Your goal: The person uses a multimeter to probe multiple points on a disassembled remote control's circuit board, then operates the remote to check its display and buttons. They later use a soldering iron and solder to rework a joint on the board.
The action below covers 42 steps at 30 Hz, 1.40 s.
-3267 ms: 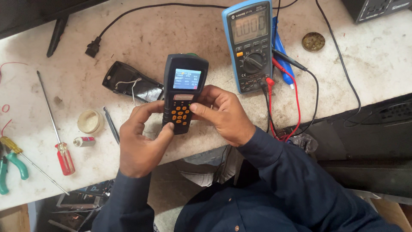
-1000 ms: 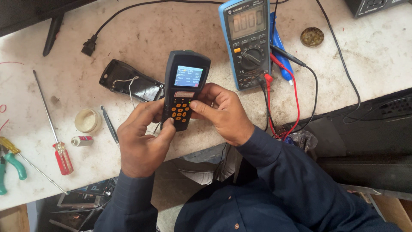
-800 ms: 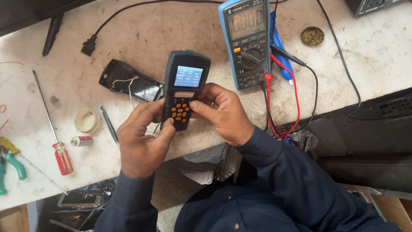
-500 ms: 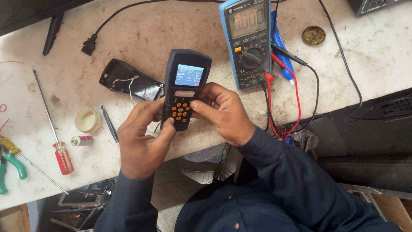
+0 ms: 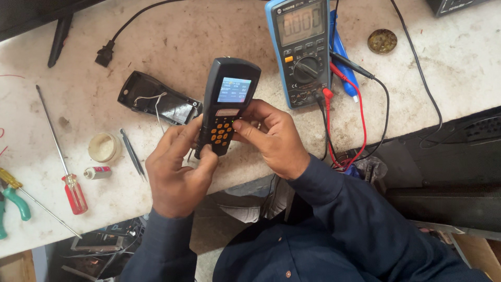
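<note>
A black handheld device (image 5: 228,104) with a lit blue screen and orange keys is held upright over the workbench edge. My left hand (image 5: 177,175) grips its lower end from the left, thumb against its side. My right hand (image 5: 271,137) holds it from the right, the thumb resting on the orange keypad. A blue digital multimeter (image 5: 301,49) lies just behind my right hand, with red and black leads (image 5: 360,120) plugged into it.
A black back cover with white wires (image 5: 156,99) lies left of the device. Tweezers (image 5: 132,154), a small round tin (image 5: 103,147), a red-handled screwdriver (image 5: 65,167) and green-handled pliers (image 5: 13,201) sit at left on the stained white bench (image 5: 182,36). A black power cable (image 5: 120,36) runs across the back.
Nothing much differs: both hands keep hold of the device, and the view has shifted only slightly.
</note>
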Available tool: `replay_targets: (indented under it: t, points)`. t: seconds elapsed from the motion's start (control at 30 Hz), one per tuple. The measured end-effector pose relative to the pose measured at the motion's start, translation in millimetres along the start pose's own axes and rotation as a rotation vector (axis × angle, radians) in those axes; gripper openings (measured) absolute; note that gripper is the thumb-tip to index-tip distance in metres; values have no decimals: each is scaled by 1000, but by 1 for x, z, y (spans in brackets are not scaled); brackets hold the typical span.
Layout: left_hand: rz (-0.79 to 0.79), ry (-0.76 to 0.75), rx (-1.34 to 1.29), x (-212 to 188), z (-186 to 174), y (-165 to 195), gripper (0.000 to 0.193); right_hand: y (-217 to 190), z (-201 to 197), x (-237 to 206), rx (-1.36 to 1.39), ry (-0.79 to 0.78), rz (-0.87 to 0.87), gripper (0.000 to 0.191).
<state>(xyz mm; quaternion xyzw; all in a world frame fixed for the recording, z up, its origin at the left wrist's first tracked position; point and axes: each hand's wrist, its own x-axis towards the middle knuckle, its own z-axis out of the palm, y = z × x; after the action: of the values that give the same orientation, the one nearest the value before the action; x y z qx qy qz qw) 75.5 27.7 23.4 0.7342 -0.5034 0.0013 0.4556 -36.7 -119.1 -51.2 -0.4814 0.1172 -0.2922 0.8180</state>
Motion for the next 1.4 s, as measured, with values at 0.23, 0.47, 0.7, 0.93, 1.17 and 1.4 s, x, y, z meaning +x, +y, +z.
replay_targets:
  t: [0.23, 0.47, 0.7, 0.93, 1.17, 1.4]
  points:
    - [3, -2, -13, 1, 0, -1, 50, -6, 2, -1, 11, -34, -19, 24]
    - [0, -14, -9, 0, -5, -2, 50, -4, 2, -3, 14, -37, -13, 25]
    - [-4, -7, -27, 0, -2, -2, 48, -2, 1, -2, 29, -36, -21, 21]
    - [-18, -22, -24, -1, -3, -3, 48, -2, 1, -3, 40, -46, -22, 21]
    - [-10, -24, -38, -1, -2, -4, 49, -3, 1, -3, 32, -36, -14, 22]
    - [-1, -22, -37, -1, -1, -6, 49, -4, 1, -2, 37, -41, -16, 21]
